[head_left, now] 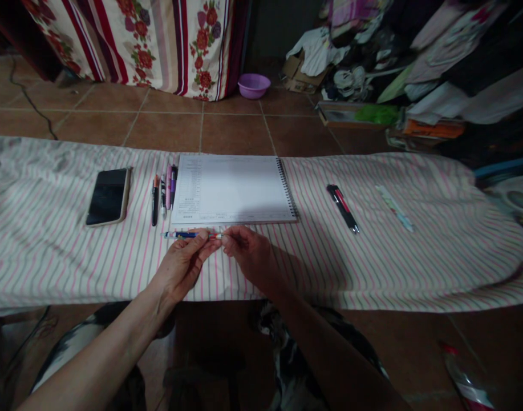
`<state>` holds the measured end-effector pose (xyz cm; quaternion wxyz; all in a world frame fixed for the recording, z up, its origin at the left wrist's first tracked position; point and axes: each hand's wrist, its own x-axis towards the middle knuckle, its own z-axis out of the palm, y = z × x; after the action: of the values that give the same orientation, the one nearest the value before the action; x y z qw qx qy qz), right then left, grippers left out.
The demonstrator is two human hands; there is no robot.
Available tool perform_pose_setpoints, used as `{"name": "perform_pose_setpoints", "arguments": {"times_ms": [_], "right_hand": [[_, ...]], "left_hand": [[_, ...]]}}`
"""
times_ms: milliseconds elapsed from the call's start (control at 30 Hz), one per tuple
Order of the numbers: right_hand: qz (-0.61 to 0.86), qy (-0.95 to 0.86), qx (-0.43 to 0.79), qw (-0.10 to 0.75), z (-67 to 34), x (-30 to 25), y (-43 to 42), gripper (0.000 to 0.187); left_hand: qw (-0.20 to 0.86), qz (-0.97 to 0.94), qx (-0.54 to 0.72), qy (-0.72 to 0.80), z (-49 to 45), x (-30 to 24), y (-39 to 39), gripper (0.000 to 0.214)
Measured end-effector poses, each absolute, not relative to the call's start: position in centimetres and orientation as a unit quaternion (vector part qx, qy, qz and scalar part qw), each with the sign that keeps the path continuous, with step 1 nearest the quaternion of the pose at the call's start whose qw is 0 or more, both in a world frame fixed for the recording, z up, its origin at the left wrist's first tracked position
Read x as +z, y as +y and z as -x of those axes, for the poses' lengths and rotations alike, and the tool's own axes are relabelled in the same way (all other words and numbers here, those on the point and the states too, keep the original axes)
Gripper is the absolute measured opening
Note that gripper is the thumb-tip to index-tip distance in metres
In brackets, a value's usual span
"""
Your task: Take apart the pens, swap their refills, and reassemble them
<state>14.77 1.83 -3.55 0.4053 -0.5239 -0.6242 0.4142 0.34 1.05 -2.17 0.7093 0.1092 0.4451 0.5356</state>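
Observation:
In the head view, my left hand (191, 251) pinches a slim blue pen (186, 234) with an orange-red section, held level just above the cloth's front part. My right hand (248, 251) has its fingertips closed on the pen's right end, close to the left fingertips. Just beyond both hands lies a spiral-bound pad (239, 185), its page mostly blank with print down the left side. Left of the pad, several pens (162, 194) lie side by side. The small details at the pen's right end are hidden by my fingers.
A phone (109, 195) lies to the left on the striped cloth (321, 268). To the right are a black-and-red pen (343, 208) and a pale patterned pen (394, 208). On the floor beyond stand a purple basin (254, 85) and piled clothes. A bottle (466, 379) lies at lower right.

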Motion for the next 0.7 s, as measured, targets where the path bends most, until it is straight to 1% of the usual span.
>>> {"name": "perform_pose_setpoints", "arguments": {"times_ms": [133, 233, 467, 700], "right_hand": [[0.513, -0.618, 0.424, 0.419, -14.74, -3.65, 1.83, 0.015], [0.516, -0.623, 0.419, 0.412, -14.76, -3.67, 1.82, 0.016], [0.527, -0.628, 0.406, 0.403, -14.71, -3.87, 1.83, 0.016], [0.519, -0.613, 0.437, 0.404, -14.73, -3.56, 1.80, 0.014]], "left_hand": [[0.712, -0.101, 0.536, 0.443, -0.35, -2.18, 1.09, 0.008], [0.712, -0.102, 0.537, 0.441, -0.34, -2.26, 1.09, 0.009], [0.710, -0.105, 0.538, 0.443, -0.30, -2.20, 1.04, 0.007], [0.711, -0.114, 0.536, 0.440, -0.34, -2.20, 1.02, 0.004]]}}
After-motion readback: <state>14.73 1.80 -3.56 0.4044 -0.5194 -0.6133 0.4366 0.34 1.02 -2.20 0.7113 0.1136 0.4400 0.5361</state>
